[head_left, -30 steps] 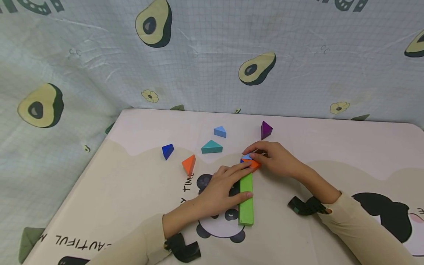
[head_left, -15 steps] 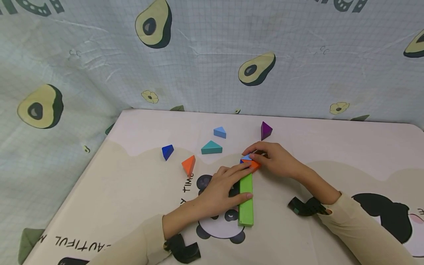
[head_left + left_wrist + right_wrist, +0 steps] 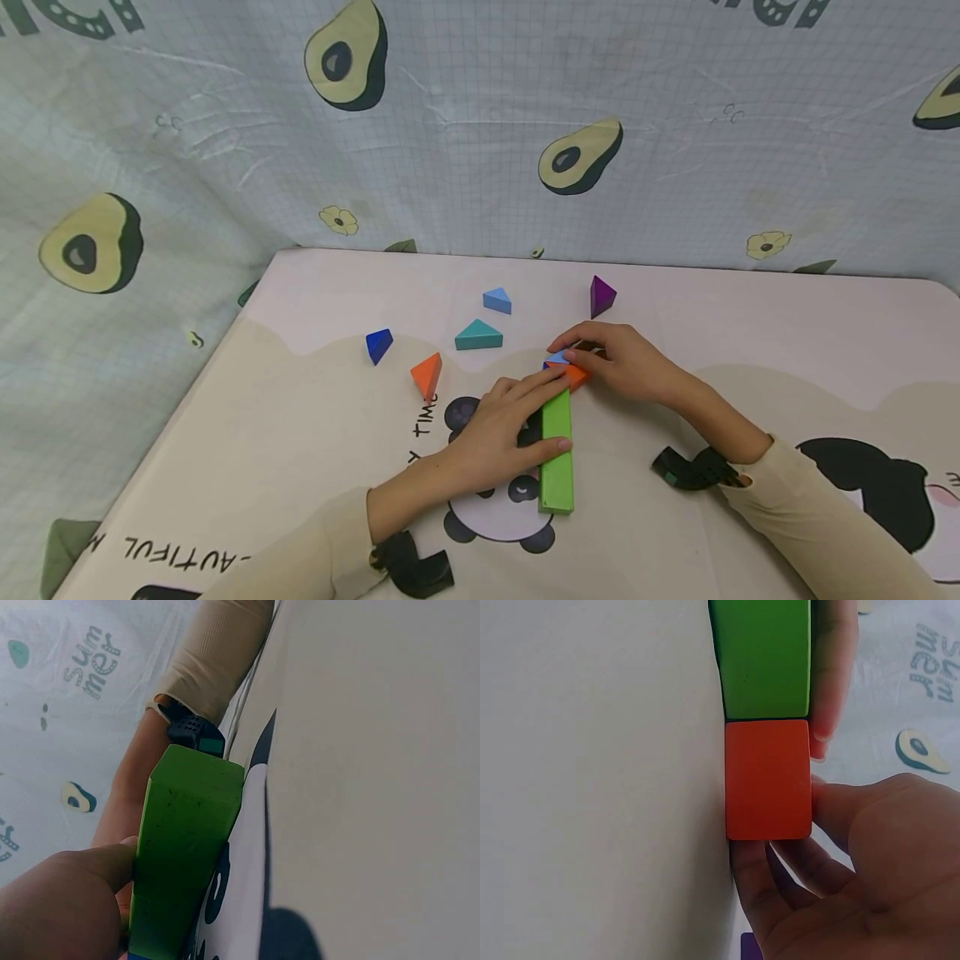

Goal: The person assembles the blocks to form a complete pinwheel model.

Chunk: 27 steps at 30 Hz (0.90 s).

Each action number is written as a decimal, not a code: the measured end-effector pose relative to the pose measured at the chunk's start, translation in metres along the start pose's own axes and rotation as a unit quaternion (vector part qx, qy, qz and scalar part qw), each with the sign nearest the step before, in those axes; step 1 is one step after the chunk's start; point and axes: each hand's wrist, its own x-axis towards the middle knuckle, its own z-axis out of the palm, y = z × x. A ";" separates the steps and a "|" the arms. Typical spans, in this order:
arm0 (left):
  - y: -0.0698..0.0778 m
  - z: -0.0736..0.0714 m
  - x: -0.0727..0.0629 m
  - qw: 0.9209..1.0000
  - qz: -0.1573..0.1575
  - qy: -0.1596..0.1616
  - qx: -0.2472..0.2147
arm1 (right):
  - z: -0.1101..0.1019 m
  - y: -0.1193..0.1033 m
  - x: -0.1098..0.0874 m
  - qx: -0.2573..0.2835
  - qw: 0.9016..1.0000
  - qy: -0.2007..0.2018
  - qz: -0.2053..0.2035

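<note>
A long green block lies on the table with small triangular blocks against its far end: an orange one, a light blue one and a sliver of dark blue. My left hand rests across them, straight fingertips on the orange block and thumb on the green one. With thumb and fingers, my right hand pinches the light blue block. In the right wrist view the orange block meets the green block's end, and the right fingers curl behind it. Hands partly cover the small blocks.
Loose triangular blocks lie beyond and to the left: purple, light blue, teal, dark blue and orange. A printed cloth covers the table; an avocado-patterned curtain hangs behind.
</note>
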 end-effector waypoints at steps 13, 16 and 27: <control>0.001 0.000 0.001 1.000 -0.007 -0.009 0.006 | 0.000 0.001 -0.001 0.002 1.000 -0.002 0.007; 0.002 0.001 0.000 1.000 -0.012 -0.006 0.000 | 0.000 0.002 -0.002 -0.001 1.000 -0.001 0.009; 0.002 0.001 -0.002 0.998 -0.054 0.024 -0.037 | -0.002 0.003 -0.006 -0.001 1.000 0.009 0.014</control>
